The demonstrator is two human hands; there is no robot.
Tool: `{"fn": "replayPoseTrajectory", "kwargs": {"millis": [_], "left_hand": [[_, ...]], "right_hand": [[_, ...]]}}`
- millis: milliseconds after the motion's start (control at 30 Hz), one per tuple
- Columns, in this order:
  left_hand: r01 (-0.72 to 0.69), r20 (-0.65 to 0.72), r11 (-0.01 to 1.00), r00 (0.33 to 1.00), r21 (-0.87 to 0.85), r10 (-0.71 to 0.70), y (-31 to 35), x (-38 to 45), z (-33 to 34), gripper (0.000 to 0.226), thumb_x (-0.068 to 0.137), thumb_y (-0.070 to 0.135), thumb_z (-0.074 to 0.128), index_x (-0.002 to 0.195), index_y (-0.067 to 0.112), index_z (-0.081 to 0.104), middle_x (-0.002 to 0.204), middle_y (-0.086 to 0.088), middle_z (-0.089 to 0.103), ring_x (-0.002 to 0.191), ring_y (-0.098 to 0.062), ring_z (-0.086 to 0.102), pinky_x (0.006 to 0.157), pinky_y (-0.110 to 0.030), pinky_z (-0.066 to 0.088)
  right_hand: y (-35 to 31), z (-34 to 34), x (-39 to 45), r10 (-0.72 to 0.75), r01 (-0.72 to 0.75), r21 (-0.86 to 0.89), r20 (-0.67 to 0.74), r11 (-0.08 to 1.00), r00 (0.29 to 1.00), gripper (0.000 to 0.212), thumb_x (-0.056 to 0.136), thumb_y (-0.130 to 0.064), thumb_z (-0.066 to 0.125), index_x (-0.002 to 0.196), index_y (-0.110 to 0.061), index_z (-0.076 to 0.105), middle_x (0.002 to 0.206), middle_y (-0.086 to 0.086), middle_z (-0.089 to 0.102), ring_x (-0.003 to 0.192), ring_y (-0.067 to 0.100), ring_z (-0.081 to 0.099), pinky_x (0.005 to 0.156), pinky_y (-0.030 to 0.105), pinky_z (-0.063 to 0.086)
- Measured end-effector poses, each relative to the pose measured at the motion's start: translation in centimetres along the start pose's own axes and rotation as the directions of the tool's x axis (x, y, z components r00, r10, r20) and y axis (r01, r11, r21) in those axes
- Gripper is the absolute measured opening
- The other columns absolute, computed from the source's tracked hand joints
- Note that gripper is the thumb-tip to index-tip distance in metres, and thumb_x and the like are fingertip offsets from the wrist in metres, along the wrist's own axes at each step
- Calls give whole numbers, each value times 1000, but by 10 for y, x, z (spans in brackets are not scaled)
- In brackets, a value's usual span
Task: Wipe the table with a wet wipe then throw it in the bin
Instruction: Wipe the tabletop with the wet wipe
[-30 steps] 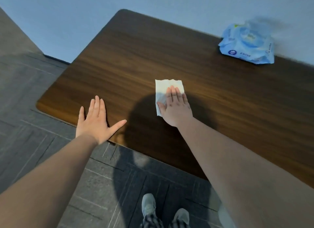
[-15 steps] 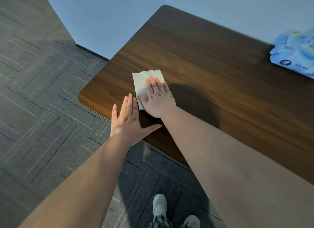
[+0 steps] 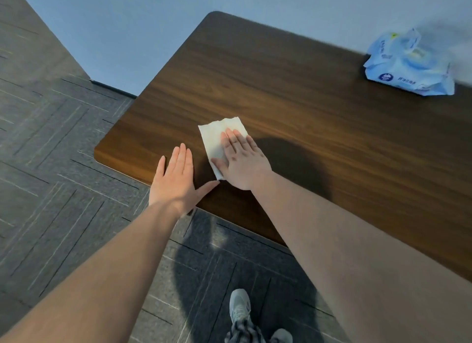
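Observation:
A folded white wet wipe (image 3: 215, 137) lies flat on the dark wooden table (image 3: 319, 117), near its front left corner. My right hand (image 3: 242, 161) presses down on the wipe with flat fingers, covering its right half. My left hand (image 3: 177, 179) rests flat at the table's front edge just left of the wipe, fingers together and thumb spread toward the wipe's lower corner, holding nothing. No bin is in view.
A light blue pack of wet wipes (image 3: 408, 66) lies at the table's far right by the blue-grey wall. Grey carpet tiles (image 3: 58, 163) cover the floor to the left and in front. My shoes (image 3: 240, 307) stand below the table's front edge.
My right hand has slid the wipe leftward across the table until it sits beside my left hand. The left hand has stayed at the front edge.

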State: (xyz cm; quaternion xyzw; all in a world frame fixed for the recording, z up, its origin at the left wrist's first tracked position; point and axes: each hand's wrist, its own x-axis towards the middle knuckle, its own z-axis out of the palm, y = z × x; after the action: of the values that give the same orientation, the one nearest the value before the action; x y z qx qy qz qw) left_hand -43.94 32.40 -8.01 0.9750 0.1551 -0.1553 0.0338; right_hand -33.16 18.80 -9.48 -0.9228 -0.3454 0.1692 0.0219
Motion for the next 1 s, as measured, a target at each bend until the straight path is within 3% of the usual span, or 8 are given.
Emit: {"fn": "replayPoseTrajectory", "kwargs": {"millis": [133, 400, 633, 900, 1000], "left_hand": [[-101, -12, 993, 995, 63, 102, 18, -9, -3, 91, 84, 74, 6, 151, 13, -4, 161, -3, -8, 147, -17, -10, 118, -40, -2], [-320, 62, 947, 946, 36, 317, 129, -24, 0, 96, 81, 79, 9, 151, 16, -7, 160, 0, -12, 145, -14, -14, 118, -40, -5], [-523, 72, 852, 851, 26, 521, 244, -45, 13, 96, 79, 80, 11, 152, 20, -6, 160, 4, -12, 145, -10, -14, 118, -39, -5], [-662, 36, 749, 749, 24, 661, 351, -65, 31, 90, 83, 79, 13, 152, 25, -5, 160, 5, -12, 145, -11, -13, 116, -39, -6], [-675, 66, 737, 737, 23, 673, 381, -75, 41, 88, 82, 80, 11, 151, 28, -6, 159, 7, -13, 145, -10, -15, 116, -41, -9]], "right_hand": [[48, 4, -44, 120, -120, 55, -5, 991, 993, 72, 96, -59, 11, 151, -18, -10, 160, 1, -14, 145, 17, -16, 118, 38, -9], [167, 24, -151, 447, -442, 79, -64, 893, 892, 73, 96, -59, 15, 151, -16, -6, 161, 3, -7, 147, 21, -7, 117, 39, -5], [271, 46, -268, 685, -676, 111, -136, 729, 716, 76, 94, -61, 16, 151, -13, 7, 161, 6, 9, 147, 22, 9, 118, 39, 7], [349, 62, -371, 875, -853, 203, -50, 482, 482, 73, 95, -58, 14, 151, -14, -2, 161, 5, -2, 147, 21, -1, 118, 38, 1], [370, 67, -401, 904, -877, 227, -36, 424, 427, 73, 96, -58, 14, 151, -13, -1, 161, 5, -1, 147, 21, -1, 118, 39, 2]]}}
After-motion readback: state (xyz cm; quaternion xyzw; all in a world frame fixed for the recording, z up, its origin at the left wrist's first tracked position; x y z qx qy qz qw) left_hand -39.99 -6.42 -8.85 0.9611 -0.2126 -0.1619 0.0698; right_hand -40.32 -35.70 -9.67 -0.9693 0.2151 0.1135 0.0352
